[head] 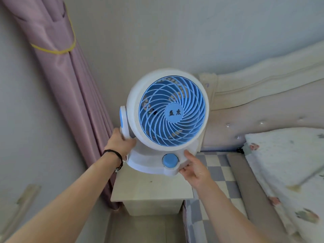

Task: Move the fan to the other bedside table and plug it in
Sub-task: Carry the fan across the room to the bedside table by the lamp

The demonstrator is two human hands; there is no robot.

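A white fan (166, 111) with a blue spiral grille and a blue knob on its base hangs in the air above a cream bedside table (150, 190). My left hand (121, 142) grips the fan's left support arm. My right hand (192, 165) holds the right edge of the base, thumb on top and fingers under it. The fan faces me and tilts slightly back. Its cord and plug are hidden from view, and no socket shows.
A pink curtain (70, 95) tied with a yellow band hangs left of the table. The bed's padded headboard (263, 106) and a floral quilt (289, 165) lie to the right, over a checked sheet (219, 174). Pale walls stand behind and to the left.
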